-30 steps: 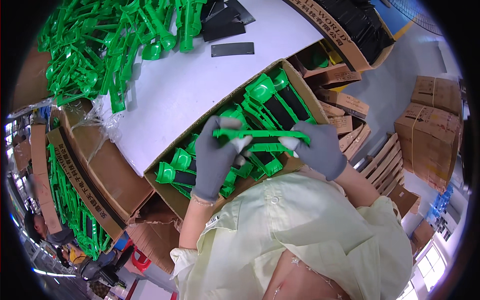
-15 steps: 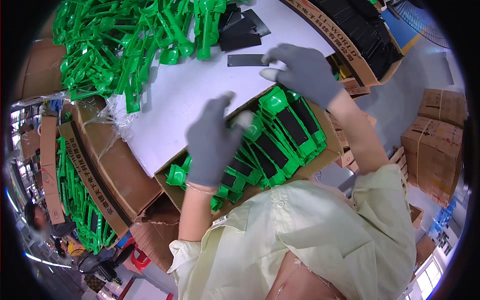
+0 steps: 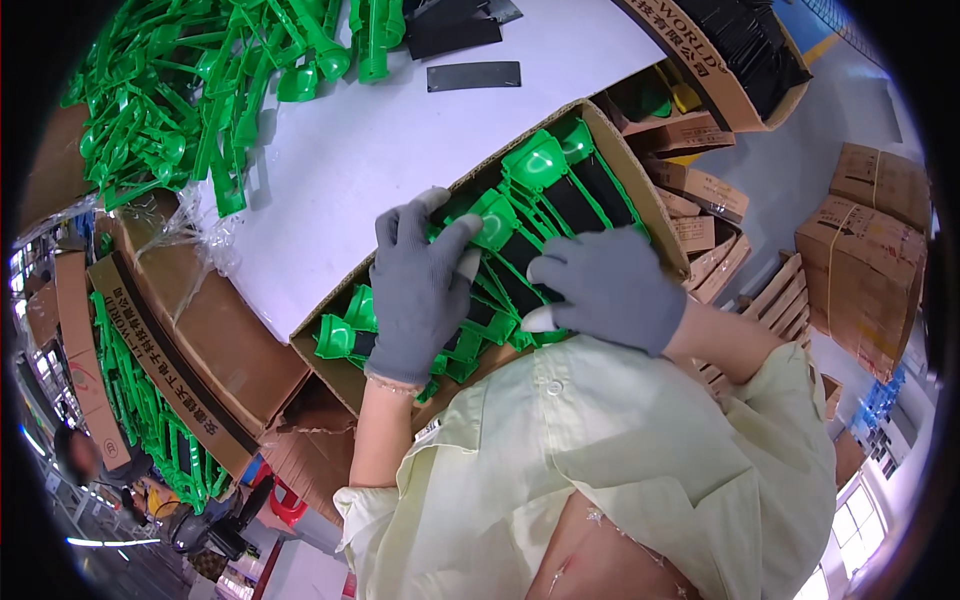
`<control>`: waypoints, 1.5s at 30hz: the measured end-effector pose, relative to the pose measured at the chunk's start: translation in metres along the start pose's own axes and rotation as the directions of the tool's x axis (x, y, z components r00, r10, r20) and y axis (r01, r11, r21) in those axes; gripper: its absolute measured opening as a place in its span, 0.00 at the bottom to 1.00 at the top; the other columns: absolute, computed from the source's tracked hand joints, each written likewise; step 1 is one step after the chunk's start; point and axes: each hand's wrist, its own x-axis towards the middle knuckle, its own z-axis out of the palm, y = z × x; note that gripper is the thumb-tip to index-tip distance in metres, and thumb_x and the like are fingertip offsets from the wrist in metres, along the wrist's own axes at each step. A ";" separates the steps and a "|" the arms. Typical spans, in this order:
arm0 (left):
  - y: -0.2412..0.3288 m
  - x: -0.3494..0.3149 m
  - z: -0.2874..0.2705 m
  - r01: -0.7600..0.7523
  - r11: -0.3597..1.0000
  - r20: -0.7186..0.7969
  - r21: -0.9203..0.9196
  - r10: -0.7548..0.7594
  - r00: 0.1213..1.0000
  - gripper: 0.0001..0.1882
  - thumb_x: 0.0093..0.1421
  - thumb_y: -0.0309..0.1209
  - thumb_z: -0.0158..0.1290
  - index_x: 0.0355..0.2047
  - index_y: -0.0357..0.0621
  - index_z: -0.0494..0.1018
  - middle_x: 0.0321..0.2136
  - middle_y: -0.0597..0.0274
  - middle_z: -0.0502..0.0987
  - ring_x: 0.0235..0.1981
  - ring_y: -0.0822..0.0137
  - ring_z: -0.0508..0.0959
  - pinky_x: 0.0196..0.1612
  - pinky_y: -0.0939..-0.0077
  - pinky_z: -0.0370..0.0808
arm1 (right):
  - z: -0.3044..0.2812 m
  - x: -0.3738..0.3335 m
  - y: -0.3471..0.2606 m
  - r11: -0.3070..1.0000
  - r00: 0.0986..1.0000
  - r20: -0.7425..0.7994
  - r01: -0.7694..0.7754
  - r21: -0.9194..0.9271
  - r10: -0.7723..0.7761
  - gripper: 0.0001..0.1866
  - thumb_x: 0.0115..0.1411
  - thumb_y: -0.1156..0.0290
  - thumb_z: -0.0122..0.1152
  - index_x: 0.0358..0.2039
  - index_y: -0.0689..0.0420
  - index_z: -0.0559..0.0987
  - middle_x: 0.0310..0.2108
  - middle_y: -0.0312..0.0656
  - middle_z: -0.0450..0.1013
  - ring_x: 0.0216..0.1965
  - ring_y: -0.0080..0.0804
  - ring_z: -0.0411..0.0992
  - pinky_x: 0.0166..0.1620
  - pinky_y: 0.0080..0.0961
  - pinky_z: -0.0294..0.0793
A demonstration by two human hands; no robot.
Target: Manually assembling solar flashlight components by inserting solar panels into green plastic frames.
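An open cardboard box (image 3: 672, 235) lies close in front of me, holding several green plastic parts (image 3: 535, 160) with black strips laid in them. My left hand (image 3: 420, 290), in a grey glove, reaches over the box. Its thumb and index finger close on the cupped end of one green plastic part (image 3: 495, 222), while the other fingers are spread. Farther down that row, my gloved right hand (image 3: 615, 290) is bent over the parts with thumb and fingers curled around one; its grip is partly hidden. A single black strip (image 3: 473, 76) lies on the white table (image 3: 340, 180) beyond the box.
Loose green parts (image 3: 170, 100) are heaped at the far left, with black sheets (image 3: 450, 35) beside them. A box of black strips (image 3: 745, 50) stands at the far right. Another box of green parts (image 3: 155, 400) is at left; stacked cartons (image 3: 865, 270) stand at right.
My right hand has come back from the black strip on the table and down into the box. The left hand has shifted slightly, and the whole view has moved a little.
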 end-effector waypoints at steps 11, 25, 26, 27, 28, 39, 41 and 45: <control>0.002 0.009 -0.007 0.045 0.577 -0.053 -0.816 -0.152 0.987 0.25 0.54 0.34 0.59 0.51 0.35 0.68 0.44 0.59 0.73 0.45 0.69 0.72 0.49 0.75 0.69 | -0.008 -0.012 0.025 0.150 0.928 0.348 -0.365 0.919 0.130 0.10 0.57 0.68 0.57 0.36 0.59 0.72 0.28 0.30 0.68 0.29 0.14 0.64 0.32 0.17 0.64; 0.022 0.017 -0.018 0.042 0.695 -0.161 -0.718 -0.224 0.961 0.19 0.53 0.25 0.59 0.45 0.32 0.73 0.40 0.60 0.77 0.38 0.74 0.75 0.44 0.80 0.72 | 0.008 -0.014 0.017 0.053 0.934 0.325 -0.336 0.940 0.145 0.19 0.60 0.56 0.54 0.40 0.60 0.73 0.30 0.28 0.68 0.34 0.13 0.64 0.38 0.15 0.64; 0.022 0.017 -0.018 0.045 0.694 -0.159 -0.718 -0.227 0.961 0.19 0.53 0.25 0.59 0.45 0.32 0.73 0.40 0.60 0.77 0.38 0.74 0.75 0.44 0.80 0.72 | 0.009 -0.012 0.013 0.051 0.934 0.328 -0.338 0.940 0.143 0.19 0.60 0.56 0.54 0.40 0.60 0.73 0.30 0.28 0.68 0.34 0.13 0.64 0.38 0.15 0.64; 0.022 0.018 -0.016 0.013 0.704 -0.191 -0.710 -0.210 0.959 0.18 0.54 0.25 0.59 0.44 0.33 0.74 0.36 0.63 0.77 0.36 0.76 0.74 0.42 0.81 0.72 | 0.010 -0.010 0.009 0.045 0.937 0.311 -0.321 0.946 0.158 0.19 0.59 0.58 0.55 0.42 0.61 0.73 0.32 0.29 0.69 0.33 0.13 0.65 0.38 0.15 0.65; 0.023 0.019 -0.015 -0.018 0.714 -0.223 -0.700 -0.194 0.955 0.17 0.54 0.26 0.59 0.44 0.35 0.75 0.33 0.67 0.77 0.34 0.79 0.73 0.41 0.82 0.72 | 0.011 -0.008 0.004 0.038 0.940 0.294 -0.305 0.952 0.173 0.20 0.59 0.59 0.56 0.44 0.62 0.74 0.33 0.30 0.71 0.33 0.14 0.67 0.37 0.15 0.66; 0.022 0.005 0.007 -0.194 0.564 -0.347 -0.803 -0.179 0.920 0.18 0.53 0.21 0.57 0.46 0.32 0.72 0.40 0.56 0.78 0.42 0.71 0.76 0.46 0.79 0.71 | 0.010 0.000 -0.013 -0.007 0.894 0.427 -0.430 0.903 0.138 0.17 0.54 0.67 0.64 0.39 0.67 0.77 0.32 0.36 0.75 0.33 0.16 0.70 0.37 0.16 0.70; 0.024 0.004 0.008 -0.186 0.555 -0.340 -0.811 -0.187 0.922 0.19 0.53 0.20 0.57 0.47 0.32 0.72 0.41 0.56 0.77 0.42 0.70 0.76 0.46 0.79 0.71 | 0.010 -0.002 -0.012 0.095 0.889 0.438 -0.451 0.888 0.132 0.17 0.53 0.67 0.65 0.39 0.66 0.77 0.32 0.34 0.75 0.32 0.15 0.69 0.36 0.16 0.69; 0.026 -0.002 0.011 -0.122 0.549 -0.298 -0.827 -0.244 0.923 0.19 0.54 0.20 0.56 0.47 0.32 0.71 0.40 0.56 0.78 0.36 0.75 0.75 0.41 0.84 0.71 | 0.014 -0.010 -0.013 0.084 0.883 0.448 -0.462 0.883 0.139 0.16 0.53 0.67 0.65 0.38 0.66 0.77 0.31 0.33 0.74 0.32 0.14 0.68 0.35 0.16 0.69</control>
